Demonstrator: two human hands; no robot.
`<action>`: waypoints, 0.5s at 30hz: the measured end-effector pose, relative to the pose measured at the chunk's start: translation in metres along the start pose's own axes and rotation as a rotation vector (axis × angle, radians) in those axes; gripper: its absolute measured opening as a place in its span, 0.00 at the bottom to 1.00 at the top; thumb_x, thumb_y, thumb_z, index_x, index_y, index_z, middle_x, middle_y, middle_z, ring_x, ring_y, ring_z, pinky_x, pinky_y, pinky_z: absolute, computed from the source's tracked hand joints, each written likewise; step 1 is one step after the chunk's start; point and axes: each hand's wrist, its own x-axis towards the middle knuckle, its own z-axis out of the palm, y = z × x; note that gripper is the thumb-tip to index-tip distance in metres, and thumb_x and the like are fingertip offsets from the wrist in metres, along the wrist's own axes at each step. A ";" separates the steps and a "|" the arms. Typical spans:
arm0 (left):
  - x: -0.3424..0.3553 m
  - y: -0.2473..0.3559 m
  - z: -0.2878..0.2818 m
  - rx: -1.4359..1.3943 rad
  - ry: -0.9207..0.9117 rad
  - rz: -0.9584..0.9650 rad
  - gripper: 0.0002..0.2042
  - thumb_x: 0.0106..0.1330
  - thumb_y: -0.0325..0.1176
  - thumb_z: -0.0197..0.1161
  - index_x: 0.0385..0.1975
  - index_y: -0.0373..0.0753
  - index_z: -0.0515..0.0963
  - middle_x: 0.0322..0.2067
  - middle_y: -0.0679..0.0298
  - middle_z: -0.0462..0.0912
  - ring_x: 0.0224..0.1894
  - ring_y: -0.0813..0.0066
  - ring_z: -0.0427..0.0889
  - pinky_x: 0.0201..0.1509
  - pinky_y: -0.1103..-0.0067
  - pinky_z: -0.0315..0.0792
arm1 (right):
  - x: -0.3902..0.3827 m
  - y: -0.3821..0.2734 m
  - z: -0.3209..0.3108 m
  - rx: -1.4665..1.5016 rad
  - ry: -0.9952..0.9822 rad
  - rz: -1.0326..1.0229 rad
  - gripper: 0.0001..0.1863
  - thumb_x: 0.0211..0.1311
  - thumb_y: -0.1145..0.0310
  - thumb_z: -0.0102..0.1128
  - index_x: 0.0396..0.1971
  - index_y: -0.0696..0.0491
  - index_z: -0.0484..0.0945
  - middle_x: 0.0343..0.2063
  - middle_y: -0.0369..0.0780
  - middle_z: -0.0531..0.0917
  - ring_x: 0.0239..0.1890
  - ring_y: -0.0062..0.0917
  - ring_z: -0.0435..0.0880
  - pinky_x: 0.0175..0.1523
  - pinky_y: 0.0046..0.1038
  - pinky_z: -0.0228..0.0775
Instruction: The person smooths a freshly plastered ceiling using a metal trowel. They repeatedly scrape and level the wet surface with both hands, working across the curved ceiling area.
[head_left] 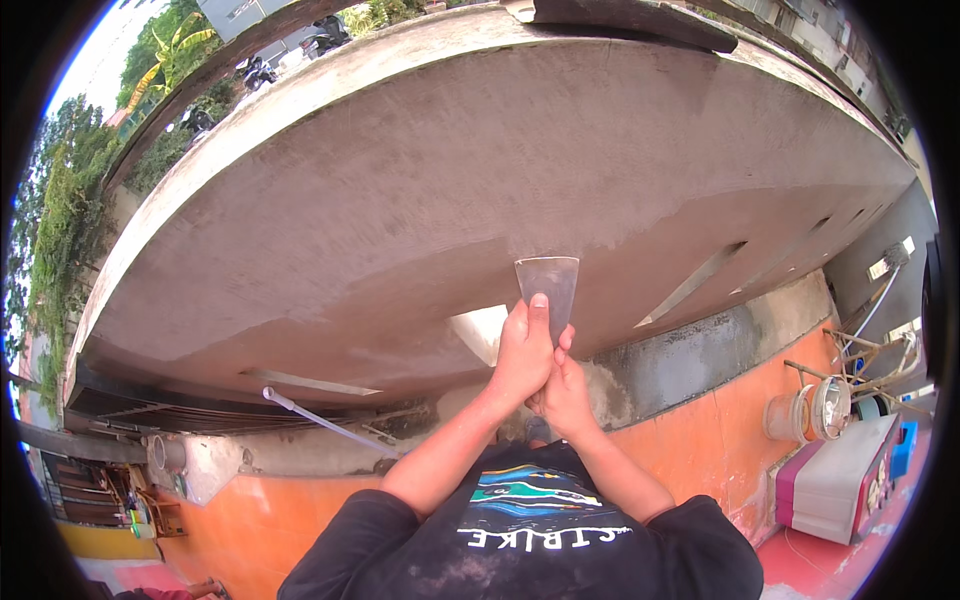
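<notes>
A wide, grey flat scraper blade (548, 280) points away from me, its far edge at the plastered wall (420, 170). My left hand (525, 350) grips it, with the thumb laid along the blade. Just below and to the right, my right hand (566, 395) is closed around the lower part, pressed against the left hand. Both hands hide the scraper's handle. Around the blade, the wall's plaster passes from a lighter grey upper area to a darker, damp-looking lower band.
Slanted slots (690, 285) cut through the wall, with a bright opening (485, 333) beside my hands. A white pipe (330, 422) slants at left. Below runs an orange surface (690, 450). Buckets (830, 408) and a grey box-like object (835, 475) stand at right.
</notes>
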 end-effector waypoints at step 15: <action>-0.014 0.014 0.011 -0.060 -0.018 0.011 0.20 0.78 0.51 0.38 0.39 0.38 0.66 0.22 0.65 0.74 0.19 0.84 0.69 0.23 0.84 0.67 | -0.014 -0.019 0.001 -0.082 -0.025 -0.070 0.19 0.79 0.57 0.38 0.33 0.54 0.71 0.18 0.32 0.71 0.17 0.14 0.69 0.21 0.19 0.60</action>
